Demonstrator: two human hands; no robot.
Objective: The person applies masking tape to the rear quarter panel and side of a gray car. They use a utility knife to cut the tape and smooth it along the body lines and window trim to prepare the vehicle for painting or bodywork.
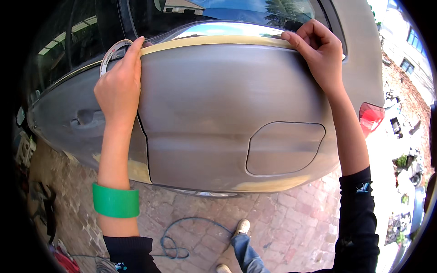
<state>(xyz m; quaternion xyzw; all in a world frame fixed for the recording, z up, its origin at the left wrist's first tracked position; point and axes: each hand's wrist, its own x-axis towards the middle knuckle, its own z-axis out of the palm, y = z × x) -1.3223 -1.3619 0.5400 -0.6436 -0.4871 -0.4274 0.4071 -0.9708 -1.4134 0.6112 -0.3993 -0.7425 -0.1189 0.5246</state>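
A strip of pale yellow masking tape stretches along the lower edge of the car's rear side window. My left hand grips the tape roll by the rear door's upper back corner. At the strip's other end, my right hand pinches the tape between thumb and fingers. Below the strip spreads the dull grey rear quarter panel, with its fuel filler door closed. Around my left forearm sits a wide green ring; I cannot tell whether it is tape.
To the left is the rear door with its handle. A red tail light is at the right. Beige filler patches mark the lower panel. A thin blue-green hose loops over the brick paving near my shoe.
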